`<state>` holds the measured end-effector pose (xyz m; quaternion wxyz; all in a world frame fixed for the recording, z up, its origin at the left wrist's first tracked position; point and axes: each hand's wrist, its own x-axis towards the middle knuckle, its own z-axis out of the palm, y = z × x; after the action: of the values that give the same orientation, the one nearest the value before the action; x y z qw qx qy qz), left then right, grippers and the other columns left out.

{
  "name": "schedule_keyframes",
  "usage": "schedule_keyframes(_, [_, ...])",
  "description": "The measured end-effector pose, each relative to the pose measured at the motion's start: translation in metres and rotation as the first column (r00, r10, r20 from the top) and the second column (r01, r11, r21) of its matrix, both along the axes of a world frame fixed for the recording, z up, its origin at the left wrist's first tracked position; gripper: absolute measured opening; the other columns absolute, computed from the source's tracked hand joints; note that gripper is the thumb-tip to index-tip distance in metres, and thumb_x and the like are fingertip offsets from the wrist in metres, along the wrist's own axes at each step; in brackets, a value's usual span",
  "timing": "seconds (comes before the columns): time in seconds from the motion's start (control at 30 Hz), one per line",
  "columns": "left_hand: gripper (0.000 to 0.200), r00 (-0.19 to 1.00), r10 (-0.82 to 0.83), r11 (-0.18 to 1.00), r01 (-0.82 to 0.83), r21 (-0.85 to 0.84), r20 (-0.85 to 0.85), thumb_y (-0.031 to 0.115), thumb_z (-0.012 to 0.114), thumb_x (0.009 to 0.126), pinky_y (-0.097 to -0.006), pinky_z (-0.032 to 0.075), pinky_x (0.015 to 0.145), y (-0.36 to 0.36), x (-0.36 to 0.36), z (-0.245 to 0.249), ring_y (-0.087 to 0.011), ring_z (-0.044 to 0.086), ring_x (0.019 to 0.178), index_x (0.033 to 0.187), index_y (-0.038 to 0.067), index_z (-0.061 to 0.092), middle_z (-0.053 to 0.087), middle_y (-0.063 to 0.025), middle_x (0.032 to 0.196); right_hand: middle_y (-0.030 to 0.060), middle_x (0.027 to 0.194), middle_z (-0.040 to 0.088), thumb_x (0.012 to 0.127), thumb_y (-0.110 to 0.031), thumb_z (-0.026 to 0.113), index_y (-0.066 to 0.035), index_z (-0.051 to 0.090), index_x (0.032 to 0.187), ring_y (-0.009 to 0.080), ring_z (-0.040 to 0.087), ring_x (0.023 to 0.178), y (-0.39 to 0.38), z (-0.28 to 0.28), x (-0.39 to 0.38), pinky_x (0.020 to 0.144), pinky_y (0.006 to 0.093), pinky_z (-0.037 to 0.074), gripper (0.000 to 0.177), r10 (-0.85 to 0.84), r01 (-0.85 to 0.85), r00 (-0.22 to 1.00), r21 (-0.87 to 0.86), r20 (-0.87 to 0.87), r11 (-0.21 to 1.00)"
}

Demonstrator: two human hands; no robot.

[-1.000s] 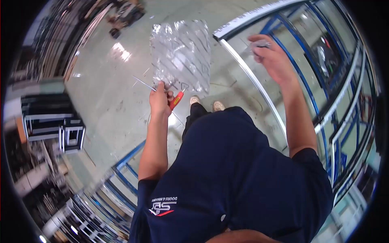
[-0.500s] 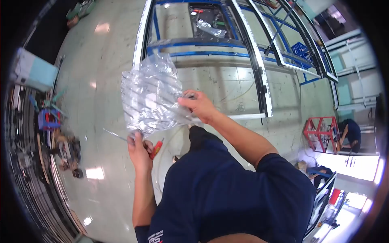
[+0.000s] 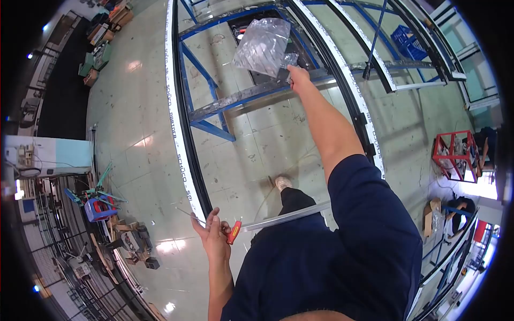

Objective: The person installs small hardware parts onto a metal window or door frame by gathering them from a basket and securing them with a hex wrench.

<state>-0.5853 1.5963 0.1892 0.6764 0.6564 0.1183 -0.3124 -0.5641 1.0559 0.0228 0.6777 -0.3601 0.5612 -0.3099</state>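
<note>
A clear, crinkled plastic bag [image 3: 262,48] hangs from my right hand [image 3: 300,79]. That arm is stretched forward over the blue support stand [image 3: 251,98], with the fingers closed on the bag's near corner. Down at the near left corner of the white-and-black frame [image 3: 179,128], my left hand [image 3: 215,235] holds a screwdriver with a red handle [image 3: 234,232]. Its thin shaft sticks out past the fingers to the left, and some fingers are raised. Part of the dark tray [image 3: 257,78] on the stand is hidden behind the bag.
More long frames [image 3: 369,48] lie to the right, beside a blue crate [image 3: 409,43]. A red cart [image 3: 455,155] stands at the right, with people working nearby. Tools and a blue-purple stool [image 3: 101,208] are at the left. My foot [image 3: 282,183] is inside the frame's outline.
My right hand has carried the plastic bag forward, away from my body and over the stand. My left hand has let go of the bag and keeps the screwdriver. The view has shifted.
</note>
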Motion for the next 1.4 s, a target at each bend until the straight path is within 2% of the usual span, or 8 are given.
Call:
schedule_keyframes(0.23, [0.098, 0.913, -0.291, 0.955, 0.293, 0.035, 0.286, 0.002, 0.058, 0.093, -0.0262, 0.051, 0.066, -0.026, 0.024, 0.006, -0.0167, 0.062, 0.082, 0.158, 0.021, -0.013, 0.037, -0.0244, 0.15, 0.0081, 0.08, 0.061, 0.085, 0.005, 0.052, -0.001, 0.058, 0.106, 0.0198, 0.059, 0.059, 0.149, 0.052, -0.045, 0.051, 0.0346, 0.049, 0.023, 0.231, -0.278, 0.893, 0.07, 0.387, 0.958])
schedule_keyframes(0.33, [0.085, 0.86, -0.413, 0.905, 0.424, 0.028, 0.3, 0.007, 0.062, 0.093, -0.0248, 0.051, 0.067, -0.035, 0.036, 0.002, -0.0173, 0.064, 0.088, 0.159, 0.015, 0.009, 0.035, -0.0238, 0.153, 0.0098, 0.09, 0.064, 0.09, 0.003, 0.057, -0.002, 0.054, 0.115, 0.0188, 0.062, 0.064, 0.225, 0.102, -0.071, 0.056, 0.0332, 0.051, 0.025, 0.448, -0.489, 0.782, -0.019, 0.433, 0.872])
schedule_keyframes(0.5, [0.055, 0.827, -0.526, 0.82, 0.555, -0.138, 0.202, 0.018, 0.068, 0.094, -0.021, 0.046, 0.059, -0.048, 0.045, 0.001, -0.01, 0.058, 0.072, 0.143, 0.004, 0.046, 0.059, -0.0123, 0.12, 0.0101, 0.094, 0.066, 0.092, -0.006, 0.067, -0.003, 0.049, 0.123, 0.0166, 0.064, 0.071, 0.325, 0.173, -0.099, 0.062, 0.0303, 0.053, 0.037, 0.698, -0.673, 0.693, -0.186, 0.181, 0.716])
schedule_keyframes(0.63, [0.025, 0.87, -0.476, 0.821, 0.492, -0.291, 0.127, 0.023, 0.066, 0.098, -0.0192, 0.039, 0.052, -0.043, 0.038, -0.009, -0.0044, 0.047, 0.058, 0.114, 0.004, 0.062, 0.061, -0.0009, 0.086, 0.0114, 0.094, 0.066, 0.087, -0.002, 0.07, -0.001, 0.047, 0.123, 0.0165, 0.065, 0.074, 0.37, 0.182, -0.11, 0.063, 0.0301, 0.054, 0.043, 0.656, -0.568, 0.688, -0.331, 0.311, 0.753])
schedule_keyframes(0.9, [0.032, 0.849, -0.527, 0.805, 0.507, -0.308, 0.022, 0.022, 0.062, 0.099, -0.0238, 0.053, 0.07, -0.004, 0.018, -0.009, -0.0124, 0.063, 0.086, 0.126, 0.004, 0.058, 0.065, -0.0058, 0.104, 0.0155, 0.099, 0.069, 0.083, -0.003, 0.071, -0.002, 0.049, 0.123, 0.0181, 0.068, 0.089, 0.435, 0.168, -0.125, 0.076, 0.0319, 0.056, 0.045, 0.608, -0.534, 0.793, -0.445, 0.03, 0.719])
schedule_keyframes(1.07, [0.023, 0.889, -0.458, 0.844, 0.432, -0.317, -0.008, 0.024, 0.062, 0.1, -0.0209, 0.049, 0.061, 0.019, 0.024, -0.014, -0.0076, 0.061, 0.074, 0.114, 0.006, 0.061, 0.065, -0.001, 0.091, 0.0111, 0.091, 0.07, 0.085, -0.021, 0.075, -0.004, 0.049, 0.133, 0.0207, 0.065, 0.077, 0.44, 0.196, -0.143, 0.071, 0.0346, 0.05, 0.057, 0.746, -0.82, 0.556, -0.386, -0.367, 0.422])
schedule_keyframes(1.3, [0.032, 0.207, -0.954, 0.219, 0.975, 0.036, 0.215, 0.024, 0.063, 0.097, -0.0258, 0.052, 0.076, 0.023, 0.023, 0.008, -0.0111, 0.064, 0.087, 0.118, 0.0, 0.065, 0.068, -0.0042, 0.098, 0.0105, 0.091, 0.069, 0.091, -0.042, 0.067, -0.004, 0.07, 0.108, 0.0182, 0.063, 0.085, 0.424, 0.162, -0.135, 0.079, 0.0308, 0.05, 0.042, 0.668, -0.739, 0.674, -0.32, -0.317, 0.593])
schedule_keyframes(1.4, [0.028, 0.148, -0.979, 0.146, 0.989, -0.022, 0.143, 0.024, 0.064, 0.096, -0.0275, 0.051, 0.073, 0.019, 0.021, -0.002, -0.0106, 0.061, 0.081, 0.109, 0.0, 0.065, 0.066, -0.0029, 0.091, 0.0064, 0.092, 0.07, 0.093, -0.032, 0.064, -0.003, 0.073, 0.096, 0.0157, 0.064, 0.087, 0.428, 0.161, -0.134, 0.082, 0.0283, 0.049, 0.031, 0.753, -0.739, 0.657, -0.223, -0.029, 0.636])
